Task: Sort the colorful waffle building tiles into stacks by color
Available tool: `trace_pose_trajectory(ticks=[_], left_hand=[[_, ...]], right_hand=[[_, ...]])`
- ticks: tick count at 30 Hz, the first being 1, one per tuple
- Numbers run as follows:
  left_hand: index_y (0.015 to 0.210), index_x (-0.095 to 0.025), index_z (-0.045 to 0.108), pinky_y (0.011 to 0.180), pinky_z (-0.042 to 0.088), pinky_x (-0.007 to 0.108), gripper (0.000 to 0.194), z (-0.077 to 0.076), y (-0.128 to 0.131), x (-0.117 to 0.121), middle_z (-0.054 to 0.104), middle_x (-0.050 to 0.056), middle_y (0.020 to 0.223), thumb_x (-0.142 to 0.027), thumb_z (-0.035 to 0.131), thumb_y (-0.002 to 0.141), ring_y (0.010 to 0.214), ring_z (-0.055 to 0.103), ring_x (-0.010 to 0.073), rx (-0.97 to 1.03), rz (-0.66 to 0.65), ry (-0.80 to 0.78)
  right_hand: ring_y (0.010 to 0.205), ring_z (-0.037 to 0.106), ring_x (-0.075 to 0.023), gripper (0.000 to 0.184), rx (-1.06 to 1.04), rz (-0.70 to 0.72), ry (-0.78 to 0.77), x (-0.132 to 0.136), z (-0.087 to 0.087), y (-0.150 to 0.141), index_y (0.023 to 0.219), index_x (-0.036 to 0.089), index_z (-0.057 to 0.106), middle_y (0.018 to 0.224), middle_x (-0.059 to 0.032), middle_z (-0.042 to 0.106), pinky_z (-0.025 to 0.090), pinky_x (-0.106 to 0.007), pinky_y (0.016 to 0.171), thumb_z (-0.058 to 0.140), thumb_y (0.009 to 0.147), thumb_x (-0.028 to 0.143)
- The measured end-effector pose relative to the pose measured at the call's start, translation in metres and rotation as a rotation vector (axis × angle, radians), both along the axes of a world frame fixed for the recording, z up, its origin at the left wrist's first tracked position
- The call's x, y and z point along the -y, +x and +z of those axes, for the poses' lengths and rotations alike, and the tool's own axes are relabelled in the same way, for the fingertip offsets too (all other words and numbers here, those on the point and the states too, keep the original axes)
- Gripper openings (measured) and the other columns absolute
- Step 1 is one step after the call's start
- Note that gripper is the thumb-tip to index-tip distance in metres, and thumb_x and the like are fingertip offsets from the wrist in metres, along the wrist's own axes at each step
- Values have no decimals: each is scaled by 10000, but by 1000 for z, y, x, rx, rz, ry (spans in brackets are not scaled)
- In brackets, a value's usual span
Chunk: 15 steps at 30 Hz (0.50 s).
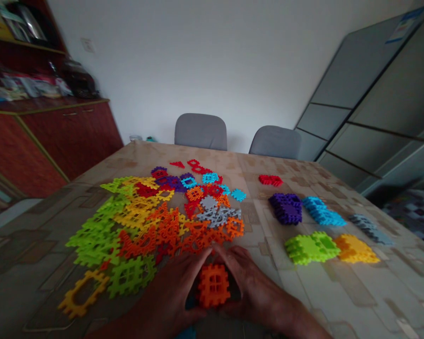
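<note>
An orange plastic building piece (214, 285) with toothed edges and a window grid sits between my hands near the table's front edge; whether more pieces lie stacked behind it I cannot tell. My left hand (183, 278) closes round its left side, thumb at the lower edge. From the right, my right hand (245, 278) curves about it in the same way. The fingertips of both hands meet above it. Just beyond them lie loose orange pieces (198, 233), with green pieces (99, 230) and yellow pieces (137, 207) to the left.
Sorted stacks stand on the right: purple (287, 208), blue (323, 211), green (311, 247), yellow (355, 248), grey (370, 228) and red (270, 180). Grey pieces (221, 215) lie in the loose pile. Two chairs (200, 132) stand at the table's far side.
</note>
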State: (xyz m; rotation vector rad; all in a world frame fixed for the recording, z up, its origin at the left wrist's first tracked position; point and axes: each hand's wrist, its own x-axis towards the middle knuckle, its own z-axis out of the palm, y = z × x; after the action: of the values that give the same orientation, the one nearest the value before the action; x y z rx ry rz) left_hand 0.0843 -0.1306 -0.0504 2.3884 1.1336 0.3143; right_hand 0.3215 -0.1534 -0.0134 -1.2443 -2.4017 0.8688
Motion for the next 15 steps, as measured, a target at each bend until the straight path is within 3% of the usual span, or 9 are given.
trace_pose_trajectory(ticks=[6, 10, 15], left_hand=[[1572, -284, 313, 1120, 399, 549, 1038, 4, -2, -3, 486, 132, 1542, -424, 870, 707, 1364, 483, 404, -16, -15, -76], [1580, -334, 274, 1121, 399, 538, 1108, 0, -4, -2, 466, 106, 1561, -388, 896, 665, 1365, 481, 394, 18, -39, -26], [1562, -303, 332, 1126, 395, 530, 966, 2, -2, -1, 493, 119, 1539, -408, 844, 750, 1357, 492, 386, -1, -18, -41]], right_hand=[[1360, 427, -285, 1235, 8, -10, -20, 1, 1, -3, 1620, 300, 103, 1506, -88, 497, 331, -412, 1154, 891, 678, 170], [1357, 428, -293, 1294, -6, -20, -40, 1, 5, 0, 1622, 310, 72, 1484, -86, 512, 344, -420, 1148, 918, 650, 189], [1345, 441, -297, 1284, 27, -20, 3, 2, 1, 0, 1624, 288, 73, 1483, -112, 502, 345, -431, 1143, 902, 652, 151]])
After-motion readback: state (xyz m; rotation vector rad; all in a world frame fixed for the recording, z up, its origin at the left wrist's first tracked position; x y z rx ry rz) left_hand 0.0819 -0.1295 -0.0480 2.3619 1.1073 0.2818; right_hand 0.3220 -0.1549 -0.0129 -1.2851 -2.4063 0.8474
